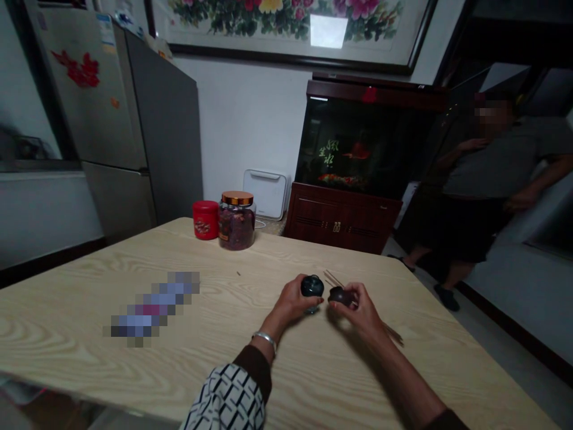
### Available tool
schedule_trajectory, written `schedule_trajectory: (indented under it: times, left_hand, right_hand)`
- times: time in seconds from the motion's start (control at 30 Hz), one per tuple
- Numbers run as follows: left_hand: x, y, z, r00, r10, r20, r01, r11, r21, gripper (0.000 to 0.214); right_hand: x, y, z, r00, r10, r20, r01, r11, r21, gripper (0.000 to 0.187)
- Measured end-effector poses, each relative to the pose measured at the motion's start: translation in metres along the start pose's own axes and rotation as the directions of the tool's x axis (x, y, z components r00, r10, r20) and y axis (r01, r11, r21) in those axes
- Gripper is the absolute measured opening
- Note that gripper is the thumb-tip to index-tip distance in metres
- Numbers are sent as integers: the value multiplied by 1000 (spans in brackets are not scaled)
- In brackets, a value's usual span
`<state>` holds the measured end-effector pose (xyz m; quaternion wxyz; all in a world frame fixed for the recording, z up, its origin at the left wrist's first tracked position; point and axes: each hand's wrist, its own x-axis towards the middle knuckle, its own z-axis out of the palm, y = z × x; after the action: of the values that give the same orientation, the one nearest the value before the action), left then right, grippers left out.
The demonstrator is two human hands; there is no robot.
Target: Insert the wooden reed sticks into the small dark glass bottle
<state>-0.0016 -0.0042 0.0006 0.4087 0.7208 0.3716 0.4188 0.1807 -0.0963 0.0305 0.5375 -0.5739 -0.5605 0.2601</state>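
My left hand (pixel 290 301) grips a dark teal round object (pixel 312 286), which looks glossy and small enough to sit in my fingers. My right hand (pixel 359 309) pinches a dark brown rounded object (pixel 340 296), and the two objects are a few centimetres apart. Several thin wooden sticks (pixel 393 334) run past my right hand at a slant, partly hidden by it. I cannot tell whether they are held or lying on the table. Both hands are above the light wood-grain table (pixel 242 370).
A pixelated blurred object (pixel 152 307) lies on the table to the left. A red tin (pixel 206 220) and a glass jar (pixel 236 221) with a gold lid stand at the far edge. Behind are a lit fish tank (pixel 362 143) and a refrigerator (pixel 116 107). A person (pixel 487 179) stands at right.
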Motion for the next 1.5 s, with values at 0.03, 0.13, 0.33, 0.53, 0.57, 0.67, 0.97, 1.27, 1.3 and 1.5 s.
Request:
schedule_trajectory:
  times: [0.03,0.13,0.33,0.53,0.57,0.67,0.97,1.27,1.3,1.5]
  left_hand:
    - [0,1,0,1000,1,-4,-1,1000,1,57]
    - [0,0,1,1000,23,-5,-23,999,-22,56]
    - [1,-2,3,1000,11,-3,-12,999,-40,55]
    - [1,-1,3,1000,13,-2,-13,1000,-14,56]
    - [2,-1,4,1000,15,-2,-15,1000,-7,56]
    - [2,0,4,1000,11,-2,-11,1000,4,54]
    - [4,-6,6,1000,15,-12,-14,999,29,56]
    - [3,-4,5,1000,-2,-11,2,999,34,56]
    - [3,-3,4,1000,2,-14,-1,999,38,56]
    - [3,-3,4,1000,-8,-5,9,1000,30,57]
  right_hand:
    - [-10,12,4,1000,3,-5,-3,1000,3,50]
    - [-29,31,14,998,-52,24,54,994,-98,42]
    - [-25,33,-4,997,-66,36,75,906,-417,30]
    - [12,40,-58,992,-10,-128,-94,619,-779,23]
    - [16,42,-63,994,15,-106,-97,547,-831,23]
    - [22,47,-66,991,108,-73,-112,420,-900,22]
    - [30,44,-63,973,204,-104,-186,438,-879,19]
    - [53,-6,-57,984,34,-176,-46,997,-67,24]
    - [56,-17,-51,982,49,-182,-32,995,94,29]
    - [71,-62,-11,983,-119,-142,145,971,189,31]
